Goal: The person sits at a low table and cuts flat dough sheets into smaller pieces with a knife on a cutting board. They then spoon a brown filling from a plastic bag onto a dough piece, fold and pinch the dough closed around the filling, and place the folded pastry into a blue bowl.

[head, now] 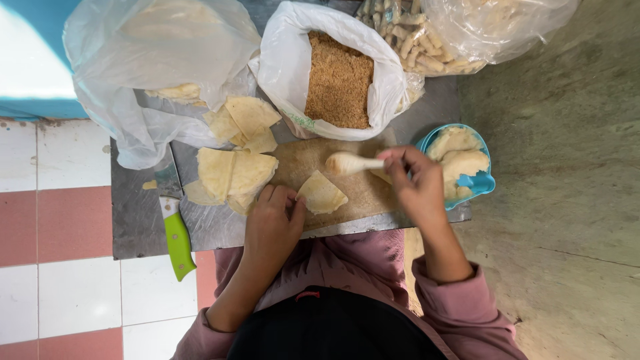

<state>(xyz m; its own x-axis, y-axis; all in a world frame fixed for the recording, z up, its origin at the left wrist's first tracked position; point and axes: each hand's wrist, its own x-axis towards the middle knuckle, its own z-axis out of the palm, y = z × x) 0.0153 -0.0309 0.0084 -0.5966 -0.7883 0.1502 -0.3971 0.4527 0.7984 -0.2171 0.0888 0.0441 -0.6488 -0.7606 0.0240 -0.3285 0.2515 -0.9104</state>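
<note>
A triangular piece of pale flat dough [321, 194] lies on a brown board [363, 190] on the metal tray. My left hand [272, 223] rests at its left edge, fingertips touching the dough. My right hand [413, 183] holds a spoon [350, 163] loaded with pale filling, its bowl pointing left above the board, just over the dough piece. A blue bowl [481, 181] with lumps of the same filling sits right beside my right hand.
A stack of dough triangles [233, 173] lies left of the board, with more under a plastic bag [160, 53]. A white bag of brown crumbs [337, 80] and a bag of rolled pieces [427, 40] stand behind. A green-handled knife [177, 237] lies at the left.
</note>
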